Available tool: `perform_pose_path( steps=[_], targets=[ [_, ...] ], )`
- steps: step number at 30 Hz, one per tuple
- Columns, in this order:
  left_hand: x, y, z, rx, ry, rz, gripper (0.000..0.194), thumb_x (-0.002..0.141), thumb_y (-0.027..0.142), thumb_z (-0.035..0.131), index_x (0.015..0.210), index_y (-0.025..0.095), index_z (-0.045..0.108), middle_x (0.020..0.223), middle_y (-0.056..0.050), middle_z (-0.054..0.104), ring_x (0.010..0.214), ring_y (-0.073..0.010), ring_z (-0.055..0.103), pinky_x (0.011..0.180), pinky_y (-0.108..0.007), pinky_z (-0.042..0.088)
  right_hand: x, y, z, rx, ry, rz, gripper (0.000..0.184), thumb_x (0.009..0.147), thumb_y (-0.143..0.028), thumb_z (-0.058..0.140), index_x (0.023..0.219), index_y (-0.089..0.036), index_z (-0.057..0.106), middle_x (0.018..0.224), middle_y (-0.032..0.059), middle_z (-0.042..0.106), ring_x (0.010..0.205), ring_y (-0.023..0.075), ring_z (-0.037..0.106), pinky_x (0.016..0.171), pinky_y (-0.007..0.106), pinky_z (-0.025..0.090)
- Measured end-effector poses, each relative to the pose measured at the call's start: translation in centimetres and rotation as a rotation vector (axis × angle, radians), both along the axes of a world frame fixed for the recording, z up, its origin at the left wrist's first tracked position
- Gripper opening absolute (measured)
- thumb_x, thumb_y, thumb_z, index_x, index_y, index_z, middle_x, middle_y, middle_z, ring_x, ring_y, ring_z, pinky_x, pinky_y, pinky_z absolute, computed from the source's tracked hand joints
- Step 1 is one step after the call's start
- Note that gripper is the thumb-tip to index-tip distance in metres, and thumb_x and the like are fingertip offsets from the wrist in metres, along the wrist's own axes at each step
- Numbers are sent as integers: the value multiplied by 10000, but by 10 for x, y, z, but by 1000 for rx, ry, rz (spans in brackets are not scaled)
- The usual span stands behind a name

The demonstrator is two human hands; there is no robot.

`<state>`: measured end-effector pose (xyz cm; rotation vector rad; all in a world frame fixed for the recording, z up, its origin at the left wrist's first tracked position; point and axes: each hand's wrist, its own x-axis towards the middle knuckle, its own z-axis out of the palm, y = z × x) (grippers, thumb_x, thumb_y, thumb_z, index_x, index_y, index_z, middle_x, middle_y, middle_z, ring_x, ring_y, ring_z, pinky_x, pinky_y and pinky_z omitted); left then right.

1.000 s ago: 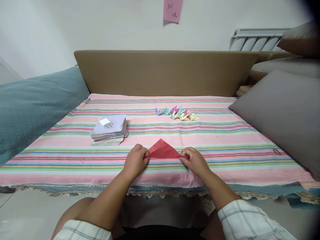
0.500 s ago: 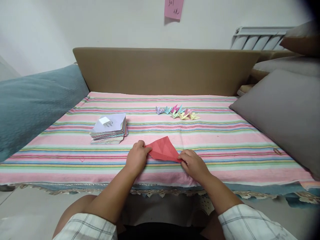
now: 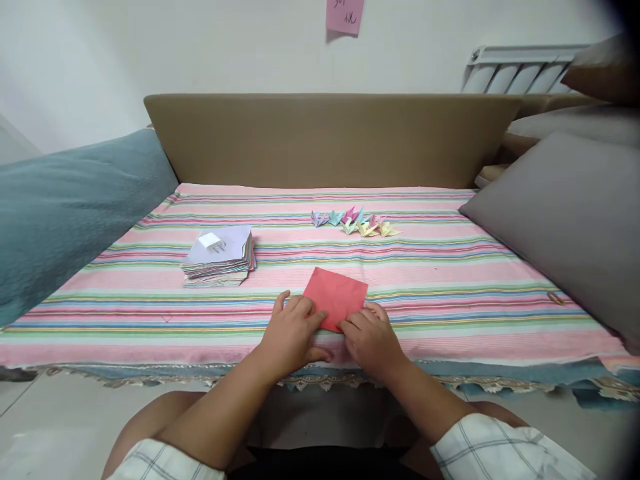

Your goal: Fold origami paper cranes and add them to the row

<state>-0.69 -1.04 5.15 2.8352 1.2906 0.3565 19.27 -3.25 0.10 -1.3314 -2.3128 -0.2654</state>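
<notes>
Right of the stack (image 3: 223, 250), both the left hand (image 3: 293, 331) and right hand (image 3: 371, 335) press the red paper (image 3: 336, 297) onto the cloth (image 3: 200, 343), fingers curled, neither clenched

You are wearing a white shirt or top with a windowpane check, its thin dark-grey lines crossing into large open squares. Your left sleeve (image 3: 167, 461) is showing at the near left and your right sleeve (image 3: 495, 448) at the near right, the right one showing more cloth and wrinkling softly toward its outer side. Both sleeves are ending on the forearms, leaving your left hand (image 3: 290, 331) and right hand (image 3: 373, 340) bare. Between them, at the near edge, a plain black garment (image 3: 325, 465) is showing, its cut staying unclear.
</notes>
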Motion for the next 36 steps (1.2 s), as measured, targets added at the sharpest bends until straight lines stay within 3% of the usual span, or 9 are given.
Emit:
perform_pose_path(
  steps=[6, 13, 20, 24, 30, 36],
  targets=[
    [-4, 12, -18, -9, 69, 51, 453, 755, 421, 632, 1165, 240, 567, 980, -75, 539, 959, -246, 491, 919, -427, 308, -10, -1, -7, 58, 102, 161, 216, 891, -183, 437, 964, -235, 633, 755, 14, 630, 736, 150, 511, 913, 367, 298],
    [-7, 22, -25, 30, 65, 32, 236, 849, 251, 507, 1032, 260, 656, 919, -68, 552, 899, -217, 489, 830, -384, 351, -7, 4, -11, 26, 177, 293, 201, 866, -185, 470, 986, -232, 623, 838, 18, 651, 802, 150, 536, 933, 380, 305],
    [-15, 23, -26, 10, 12, -11, 247, 876, 290, 475, 1017, 294, 677, 836, -47, 546, 797, -184, 486, 721, -324, 364, 18, 19, -7, -143, 196, 113, 379, 762, -283, 585, 1131, -197, 588, 1102, 101, 583, 1014, 248, 490, 924, 425, 319],
    [-23, 24, -26, -43, -62, -9, 246, 854, 282, 495, 1008, 256, 685, 803, -53, 526, 776, -174, 490, 687, -303, 383, 25, 25, -9, -184, 196, 64, 324, 736, -223, 572, 1054, -232, 633, 1083, 81, 594, 995, 241, 509, 907, 422, 330],
    [-34, 31, -24, -78, -97, 120, 219, 795, 251, 557, 962, 206, 692, 854, -66, 552, 816, -187, 529, 711, -298, 425, 34, 30, -10, -196, 215, 57, 255, 753, -198, 571, 991, -244, 651, 1035, 55, 633, 959, 212, 543, 900, 404, 331],
    [-40, 36, -23, -89, -83, 167, 153, 798, 299, 584, 840, 198, 691, 856, -53, 578, 799, -173, 557, 671, -269, 421, 40, 31, -15, -118, 212, -14, 180, 804, -187, 551, 927, -241, 671, 999, 44, 645, 913, 201, 538, 869, 378, 343]
  ],
)
